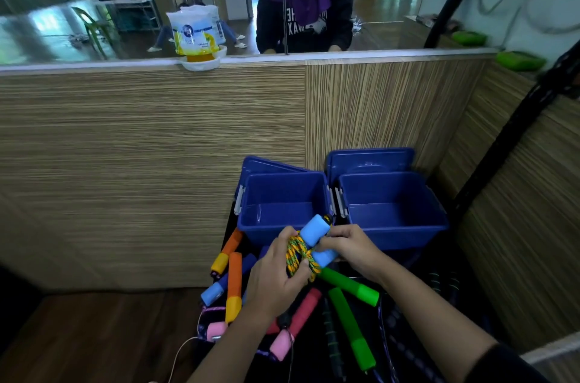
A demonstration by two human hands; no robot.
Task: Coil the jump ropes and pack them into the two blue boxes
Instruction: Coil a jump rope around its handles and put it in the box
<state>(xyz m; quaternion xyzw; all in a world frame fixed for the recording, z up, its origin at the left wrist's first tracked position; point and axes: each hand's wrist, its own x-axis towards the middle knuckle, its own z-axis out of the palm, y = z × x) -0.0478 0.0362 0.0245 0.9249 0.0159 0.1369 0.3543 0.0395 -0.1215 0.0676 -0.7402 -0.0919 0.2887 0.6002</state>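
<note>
A dark surface [408, 335] carries 2 blue boxes [392, 210] and loose jump ropes [351, 320].

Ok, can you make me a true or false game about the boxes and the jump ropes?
1. Both blue boxes already have ropes inside. False: the left blue box and the right blue box are both empty.
2. The left hand holds a yellow and green rope. True.
3. The handles of the rope being held are red. False: the handles are light blue.
4. Green handles lie below the hands. True.
5. The right hand is resting inside a box. False: it is in front of the boxes, on the light blue handles.
</note>
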